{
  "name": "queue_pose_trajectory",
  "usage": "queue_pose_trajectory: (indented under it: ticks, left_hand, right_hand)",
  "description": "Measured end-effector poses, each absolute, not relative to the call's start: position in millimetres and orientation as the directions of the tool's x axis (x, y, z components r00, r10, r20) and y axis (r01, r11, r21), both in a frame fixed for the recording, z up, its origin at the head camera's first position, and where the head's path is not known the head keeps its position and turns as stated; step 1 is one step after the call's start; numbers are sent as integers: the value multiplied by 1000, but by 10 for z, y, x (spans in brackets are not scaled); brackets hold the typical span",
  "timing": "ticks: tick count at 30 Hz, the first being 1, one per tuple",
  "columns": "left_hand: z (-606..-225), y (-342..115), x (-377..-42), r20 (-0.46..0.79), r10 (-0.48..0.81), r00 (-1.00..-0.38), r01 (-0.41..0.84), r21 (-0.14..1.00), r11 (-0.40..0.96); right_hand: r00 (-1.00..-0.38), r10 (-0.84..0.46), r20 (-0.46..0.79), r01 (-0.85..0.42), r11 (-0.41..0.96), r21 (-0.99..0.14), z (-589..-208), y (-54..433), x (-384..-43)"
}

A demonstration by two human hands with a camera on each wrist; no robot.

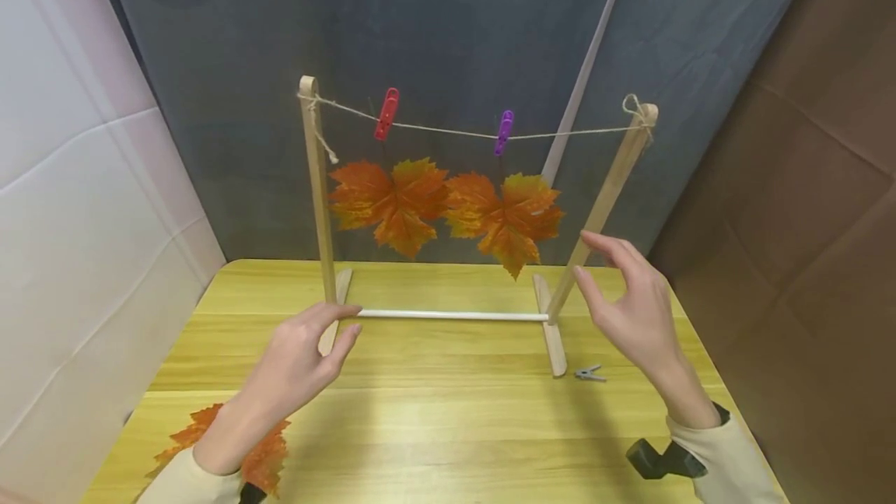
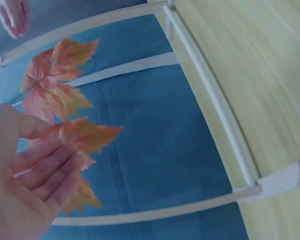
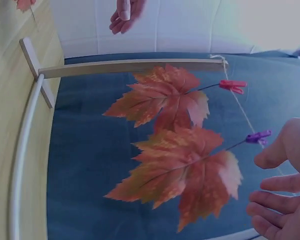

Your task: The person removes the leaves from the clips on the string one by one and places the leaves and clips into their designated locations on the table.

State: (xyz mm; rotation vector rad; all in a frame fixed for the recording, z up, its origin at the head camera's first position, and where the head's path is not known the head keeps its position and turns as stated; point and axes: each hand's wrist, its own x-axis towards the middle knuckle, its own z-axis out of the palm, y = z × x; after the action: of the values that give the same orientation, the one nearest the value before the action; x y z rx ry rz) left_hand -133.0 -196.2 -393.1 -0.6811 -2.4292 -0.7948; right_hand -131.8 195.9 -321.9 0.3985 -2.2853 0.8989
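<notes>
Two orange maple leaves hang by their stems from a string [image 1: 448, 131] tied between two wooden posts. A red clothespin [image 1: 386, 113] clips the left leaf [image 1: 392, 204], and a purple clothespin [image 1: 504, 133] the right leaf [image 1: 505, 212]. My left hand [image 1: 304, 352], holding nothing, hovers in front of the left post [image 1: 318, 193] with relaxed fingers. By the right post [image 1: 609, 185] is my right hand [image 1: 633, 309], thumb and fingers apart and nothing between them. In the right wrist view its fingers [image 3: 272, 205] appear near the purple clothespin.
A white rod [image 1: 448, 315] joins the posts' wooden feet low on the table [image 1: 434, 426]. A grey clothespin [image 1: 590, 373] lies right of the right foot [image 1: 553, 344]. Another maple leaf [image 1: 266, 457] lies at front left, partly hidden under my left forearm. Dark cloth hangs behind.
</notes>
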Motion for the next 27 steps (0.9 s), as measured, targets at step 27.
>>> queue_pose_trajectory:
  ticks: [27]
  left_hand:
    - [-3471,-1256,-1885,659,374,-653,743,461,485]
  right_hand:
    - [-727,-111,678,-560,667,-491,-2315,1578,-1823]
